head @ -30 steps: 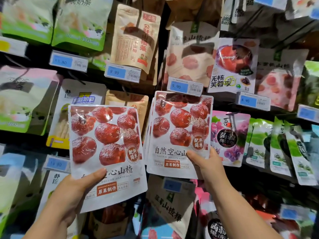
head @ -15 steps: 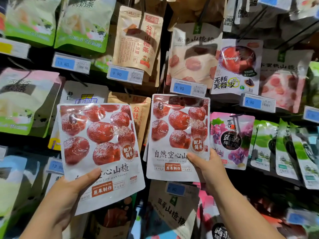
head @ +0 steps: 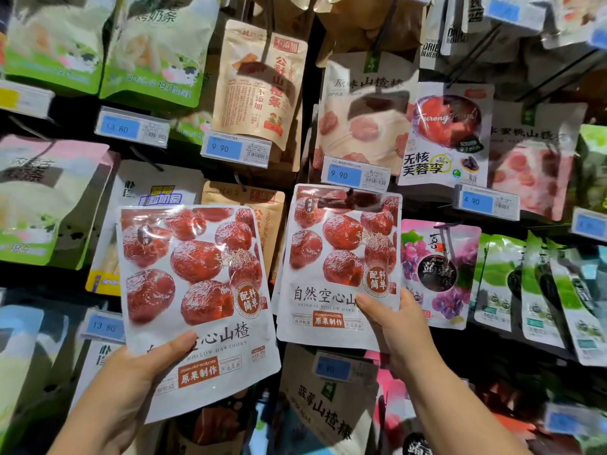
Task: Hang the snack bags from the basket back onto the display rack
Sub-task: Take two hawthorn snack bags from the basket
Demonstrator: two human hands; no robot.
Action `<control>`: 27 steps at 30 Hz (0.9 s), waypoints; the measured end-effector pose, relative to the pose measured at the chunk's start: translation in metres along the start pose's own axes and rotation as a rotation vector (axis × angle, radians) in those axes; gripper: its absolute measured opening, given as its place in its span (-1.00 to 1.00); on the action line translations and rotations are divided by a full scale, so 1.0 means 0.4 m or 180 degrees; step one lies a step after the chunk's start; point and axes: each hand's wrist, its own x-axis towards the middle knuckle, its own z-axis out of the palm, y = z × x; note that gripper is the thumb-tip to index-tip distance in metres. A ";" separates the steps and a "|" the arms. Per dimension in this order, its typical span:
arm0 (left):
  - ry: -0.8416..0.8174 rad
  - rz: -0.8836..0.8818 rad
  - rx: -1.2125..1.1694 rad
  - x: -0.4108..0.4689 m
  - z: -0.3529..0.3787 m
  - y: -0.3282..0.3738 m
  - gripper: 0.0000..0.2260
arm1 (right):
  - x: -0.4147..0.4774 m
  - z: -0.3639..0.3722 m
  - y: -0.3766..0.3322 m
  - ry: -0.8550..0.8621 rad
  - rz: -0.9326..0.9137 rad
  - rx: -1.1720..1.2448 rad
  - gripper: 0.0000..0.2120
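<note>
Head view — left grip point(head: 131, 385) grasping left hawthorn bag point(head: 193, 284), right grip point(head: 399, 323) pinching right hawthorn bag point(head: 338, 254)

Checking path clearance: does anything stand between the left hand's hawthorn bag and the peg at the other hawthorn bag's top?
Yes. The other hawthorn bag, gripped by the right hand, covers that peg, its top under a 9.90 price tag. The left hand holds the loose bag apart, lower left.

A retail shop is shown. Sealed snack bags point(head: 450, 133) are hung in close rows from black metal pegs point(head: 561, 73) on a display rack point(head: 308, 77) across the whole frame. Blue price labels point(head: 356, 176) with barcodes, printed 9.90, 13.80 and 4.90, are fixed below the rows.
</note>
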 end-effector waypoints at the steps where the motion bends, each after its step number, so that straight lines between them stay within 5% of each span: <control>1: 0.0001 -0.0022 0.0005 0.001 0.002 -0.001 -0.61 | 0.001 0.001 0.000 0.0012 0.0042 0.0004 -0.72; 11: -0.0061 -0.0093 0.0040 0.002 0.003 -0.007 -0.45 | 0.070 0.007 0.044 0.0169 0.0286 -0.0267 -0.66; 14: -0.0040 -0.0076 0.0059 -0.002 0.004 -0.001 -0.55 | 0.082 0.006 0.068 0.0251 0.0261 -0.0423 -0.48; 17: 0.0021 -0.0074 0.0078 -0.004 0.005 0.004 -0.65 | 0.069 0.017 0.069 0.0535 0.0148 -0.0866 -0.52; 21: -0.0064 -0.0078 0.0003 -0.005 0.023 0.000 -0.62 | 0.023 0.036 0.058 0.1108 -0.0405 -0.1662 -0.42; 24: -0.0273 -0.0117 0.0021 -0.008 0.044 -0.014 -0.38 | -0.032 0.060 0.052 0.1428 -0.1144 -0.2138 -0.42; 27: -0.0359 -0.0154 0.0010 -0.008 0.074 -0.035 -0.45 | -0.077 0.070 0.044 0.0743 -0.1440 -0.1957 -0.67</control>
